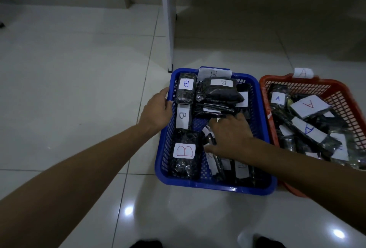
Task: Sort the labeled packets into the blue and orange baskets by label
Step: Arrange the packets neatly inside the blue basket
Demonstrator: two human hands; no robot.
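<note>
A blue basket point(215, 185) on the floor holds several black packets with white B labels, such as one packet point(184, 155) at its near left. To its right an orange basket point(340, 97) holds several packets labeled A point(277, 98). My left hand point(156, 109) grips the blue basket's left rim. My right hand point(231, 135) lies inside the blue basket, fingers spread, pressing down on the packets in its middle. Whether it grips one I cannot tell.
Both baskets stand on a glossy light tiled floor. A white table leg point(168, 22) rises just behind the blue basket's far left corner. A wall base runs along the back. Dark shapes, perhaps my feet point(146, 243), show at the bottom edge.
</note>
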